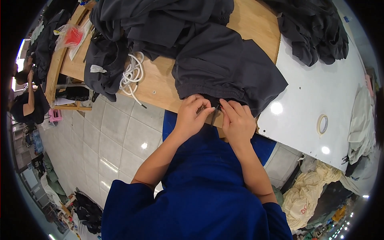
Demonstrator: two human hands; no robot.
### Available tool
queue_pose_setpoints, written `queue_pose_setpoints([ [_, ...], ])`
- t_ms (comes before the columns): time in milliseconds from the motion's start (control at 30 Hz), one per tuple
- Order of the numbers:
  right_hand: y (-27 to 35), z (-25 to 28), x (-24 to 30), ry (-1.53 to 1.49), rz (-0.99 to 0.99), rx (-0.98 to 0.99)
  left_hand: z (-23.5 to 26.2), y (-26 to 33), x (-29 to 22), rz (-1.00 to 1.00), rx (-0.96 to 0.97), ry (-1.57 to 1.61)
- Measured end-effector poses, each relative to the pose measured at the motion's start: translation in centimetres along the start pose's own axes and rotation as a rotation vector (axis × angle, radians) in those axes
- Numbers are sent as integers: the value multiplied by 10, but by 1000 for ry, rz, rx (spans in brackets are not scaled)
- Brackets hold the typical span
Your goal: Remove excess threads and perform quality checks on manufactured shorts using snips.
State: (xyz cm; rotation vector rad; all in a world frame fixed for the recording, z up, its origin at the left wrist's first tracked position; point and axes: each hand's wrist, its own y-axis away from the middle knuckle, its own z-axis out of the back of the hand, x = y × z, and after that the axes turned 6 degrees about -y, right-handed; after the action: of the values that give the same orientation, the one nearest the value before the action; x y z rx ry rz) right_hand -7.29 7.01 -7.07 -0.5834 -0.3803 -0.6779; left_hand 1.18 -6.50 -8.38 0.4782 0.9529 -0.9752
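Observation:
A pair of dark grey shorts point(224, 64) lies on the wooden table, its gathered elastic waistband point(212, 91) toward me at the front edge. A thin dark drawstring point(214, 116) hangs from the waistband between my hands. My left hand point(194, 115) is closed at the left of the waistband opening, thumb and forefinger pinched beside the drawstring. Close by on the right, my right hand point(239, 120) is also closed, its fingertips pinching the drawstring near the waistband edge. The fingertips partly hide the exact spot where the cord is held.
A bundle of white cord point(134, 74) with dark tips lies left of the shorts. More dark garments point(160, 24) pile up behind. On the white table point(292, 104) to the right sits a tape roll point(322, 124). Cream fabric point(308, 196) is heaped below it. Another person point(30, 100) is far left.

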Motion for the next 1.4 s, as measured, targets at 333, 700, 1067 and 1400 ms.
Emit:
queue_pose_setpoints([
  [333, -4, 12, 6, -89, -63, 11, 7, 3, -2, -58, 46, -36],
  [700, 0, 35, -5, -1023, -597, -40, 28, 0, -15, -181, 123, -179],
  [1067, 15, 41, -22, -1070, -596, -69, 55, 13, -14, -89, 553, -29],
  [1400, 11, 36, -24, -278, -540, 171, 50, -11, -12, -213, -201, -560],
])
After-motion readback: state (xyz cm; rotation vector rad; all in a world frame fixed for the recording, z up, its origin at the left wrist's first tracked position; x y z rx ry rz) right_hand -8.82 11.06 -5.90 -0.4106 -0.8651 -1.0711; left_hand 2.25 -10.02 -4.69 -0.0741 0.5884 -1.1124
